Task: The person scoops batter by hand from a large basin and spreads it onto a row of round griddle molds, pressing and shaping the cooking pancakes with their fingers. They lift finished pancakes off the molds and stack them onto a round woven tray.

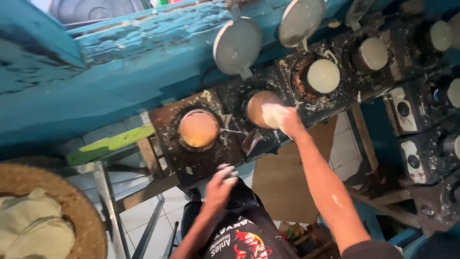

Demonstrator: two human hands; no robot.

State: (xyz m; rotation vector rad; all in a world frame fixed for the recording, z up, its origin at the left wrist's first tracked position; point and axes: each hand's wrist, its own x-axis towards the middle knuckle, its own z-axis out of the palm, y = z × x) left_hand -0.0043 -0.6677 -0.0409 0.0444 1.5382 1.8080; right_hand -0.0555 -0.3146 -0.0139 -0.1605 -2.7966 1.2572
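My right hand [289, 121] reaches to a small round pan [258, 106] holding a browned cake and presses a white wad [273, 115] against it; whether the wad is cloth or dough I cannot tell. My left hand [221, 184] hovers at the near edge of the black, batter-crusted stove [201, 160], fingers loosely bent and smeared with pale batter, holding nothing. Just left of the right hand, another pan [198, 128] holds a golden-brown cake. A thin metal tool [233, 131] lies between the two pans.
Further pans with pale batter [322, 76] [373, 53] run to the right. Two round lids [237, 45] [302, 21] stand raised against a blue wooden beam [120, 72]. A woven basket with cloth [72, 211] sits at lower left. Stove knobs [405, 109] are on the right.
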